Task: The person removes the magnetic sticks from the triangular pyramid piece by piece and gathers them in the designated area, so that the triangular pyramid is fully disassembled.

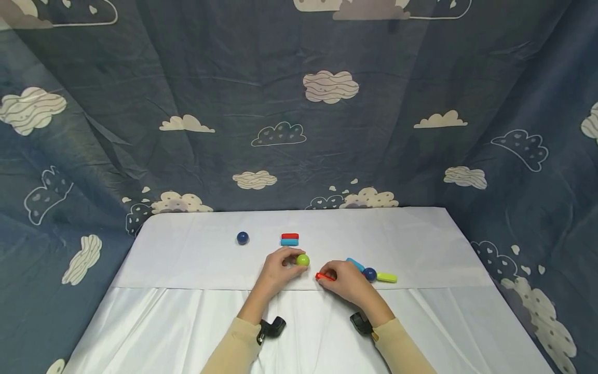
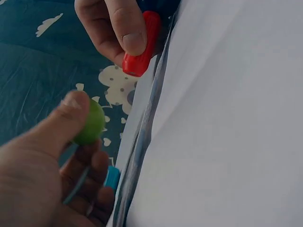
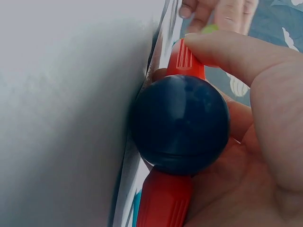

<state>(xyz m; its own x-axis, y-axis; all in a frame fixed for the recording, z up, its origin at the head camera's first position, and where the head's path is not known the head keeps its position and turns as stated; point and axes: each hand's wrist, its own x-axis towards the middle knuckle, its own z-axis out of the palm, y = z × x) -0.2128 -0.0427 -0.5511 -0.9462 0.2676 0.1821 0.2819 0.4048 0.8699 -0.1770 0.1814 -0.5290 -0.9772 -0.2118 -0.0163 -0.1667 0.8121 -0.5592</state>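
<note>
Left hand [image 1: 273, 270]: fingers clamped on green ball [image 1: 303, 259].
Right hand [image 1: 348, 278]: fingers clamped on red rod [image 1: 323, 277]; navy ball [image 3: 180, 124] adjoins it.
Table [image 1: 187, 254], far side: blue bar [image 1: 289, 242] beside red bar [image 1: 290, 236].

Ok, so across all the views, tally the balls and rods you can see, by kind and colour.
Dark blue balls: 3
Yellow-green ball: 1
Red rods: 3
Light blue rods: 2
Yellow-green rod: 1
Total: 10 visible, 4 balls and 6 rods
</note>
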